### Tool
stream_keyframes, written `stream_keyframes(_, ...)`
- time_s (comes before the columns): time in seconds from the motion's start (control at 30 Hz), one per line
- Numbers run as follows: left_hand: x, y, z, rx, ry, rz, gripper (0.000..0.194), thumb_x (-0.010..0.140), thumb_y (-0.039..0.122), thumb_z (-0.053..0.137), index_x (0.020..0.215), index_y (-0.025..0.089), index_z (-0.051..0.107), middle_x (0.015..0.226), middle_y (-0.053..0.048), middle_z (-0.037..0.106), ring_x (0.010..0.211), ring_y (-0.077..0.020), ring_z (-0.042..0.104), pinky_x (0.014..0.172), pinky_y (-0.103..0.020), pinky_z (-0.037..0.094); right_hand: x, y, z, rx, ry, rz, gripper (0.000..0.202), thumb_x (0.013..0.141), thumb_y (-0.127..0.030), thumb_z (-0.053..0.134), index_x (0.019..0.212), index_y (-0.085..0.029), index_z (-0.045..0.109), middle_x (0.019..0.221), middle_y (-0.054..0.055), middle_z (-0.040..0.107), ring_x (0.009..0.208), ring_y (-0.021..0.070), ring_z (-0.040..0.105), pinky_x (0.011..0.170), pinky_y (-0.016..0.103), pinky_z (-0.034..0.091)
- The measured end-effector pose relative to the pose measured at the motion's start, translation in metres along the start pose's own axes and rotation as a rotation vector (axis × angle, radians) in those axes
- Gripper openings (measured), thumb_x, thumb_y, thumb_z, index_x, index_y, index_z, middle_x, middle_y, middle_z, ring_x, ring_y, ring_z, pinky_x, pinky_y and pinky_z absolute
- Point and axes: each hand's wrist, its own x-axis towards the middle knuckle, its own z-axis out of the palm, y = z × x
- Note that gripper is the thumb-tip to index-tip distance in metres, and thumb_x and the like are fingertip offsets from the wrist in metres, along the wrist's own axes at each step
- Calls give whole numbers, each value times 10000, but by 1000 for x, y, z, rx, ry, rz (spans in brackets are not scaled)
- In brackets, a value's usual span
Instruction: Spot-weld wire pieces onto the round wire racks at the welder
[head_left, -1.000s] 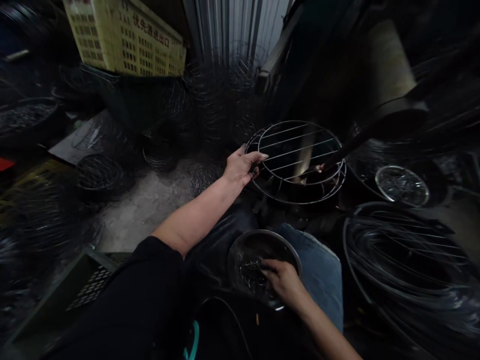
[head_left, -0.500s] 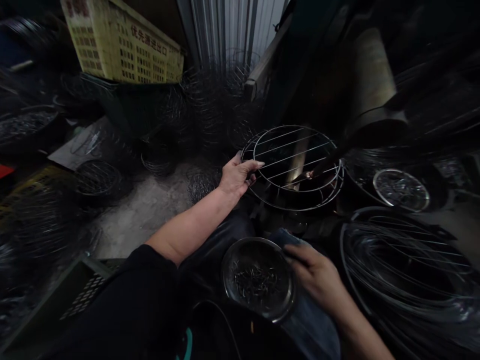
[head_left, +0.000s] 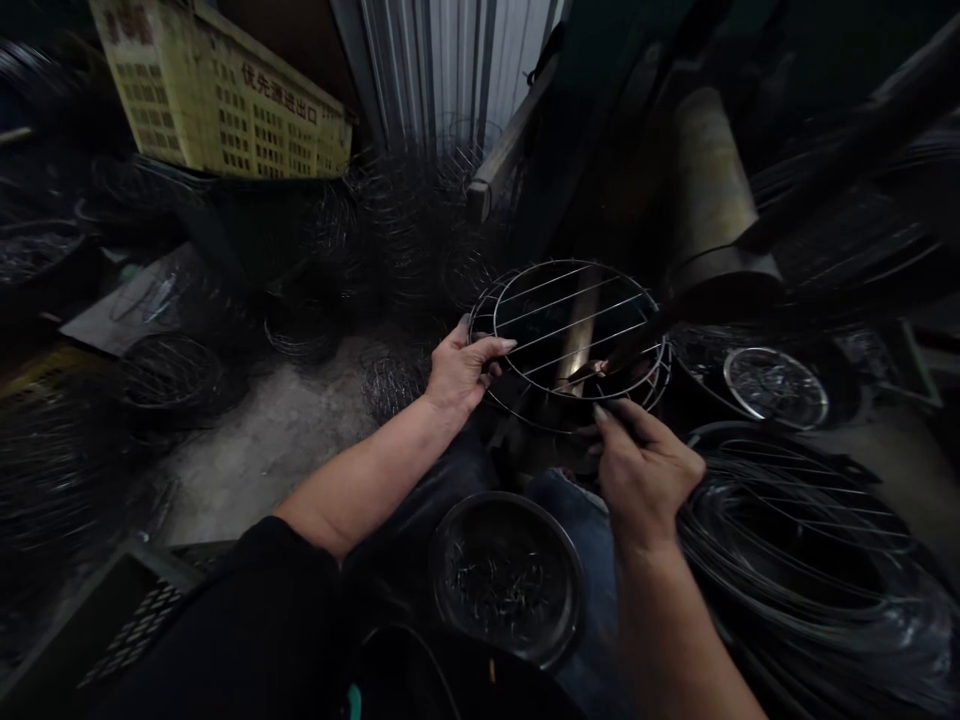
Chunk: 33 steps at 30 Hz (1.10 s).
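Observation:
A round rack of metal wire (head_left: pixel 577 326), with parallel bars across a ring, is held out in front of me. My left hand (head_left: pixel 461 372) grips its left rim, thumb on top. At the near right rim is my right hand (head_left: pixel 646 468), its thumb and fingers pinched together; whatever lies between them is too small to make out. Beside that rim, a copper-coloured tip (head_left: pixel 600 368) on a dark arm reaches over the rack. On my lap, a metal bowl (head_left: pixel 525 512) contains many short metal pieces (head_left: pixel 499 585).
Coiled wire and another rack (head_left: pixel 795 570) lie at the right, below a shiny round dish (head_left: pixel 776 388). A thick cylinder (head_left: pixel 712 170) on the machine hangs at upper right. A yellow crate (head_left: pixel 225 95) tops a dark bin at upper left. Wire rings stand along the back.
My right hand has risen from the bowl's right edge to the rack's near right rim. My left hand keeps its hold on the rack. The whole view has shifted slightly.

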Motion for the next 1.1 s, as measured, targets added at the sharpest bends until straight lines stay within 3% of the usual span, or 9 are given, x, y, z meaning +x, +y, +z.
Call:
stream_keyframes(0.17, 4, 2, 0, -18, -8, -1, 499, 473, 99, 830, 916, 187, 618, 696, 69, 579, 581, -59, 546, 505, -196, 352, -5, -2, 11, 214, 99, 126, 324, 727, -431, 788, 861, -138, 748, 583, 1, 659, 473, 169, 626, 457, 265, 494)
stream_keyframes(0.67, 22, 4, 2, 14, -13, -22, 429, 474, 148, 849, 820, 193, 599, 637, 81, 550, 517, -48, 488, 500, -206, 345, 1, -2, 25, 288, 223, 48, 252, 666, -369, 817, 784, -168, 723, 611, -10, 682, 483, 185, 671, 487, 288, 562)
stream_keyframes(0.9, 30, 2, 6, 18, 50, -57, 503, 459, 141, 837, 905, 208, 613, 603, 84, 564, 469, -58, 472, 469, -208, 331, 9, -5, 25, 248, 207, -9, 167, 690, -323, 779, 746, -173, 729, 589, -14, 668, 477, 175, 656, 474, 264, 518)
stream_keyframes(1.1, 31, 3, 9, 21, 73, -71, 403, 481, 111, 823, 793, 196, 583, 578, 75, 557, 480, -55, 475, 460, -190, 318, 12, 0, 27, 226, 195, -38, 150, 706, -307, 753, 757, -168, 734, 586, -9, 672, 479, 167, 651, 496, 256, 491)
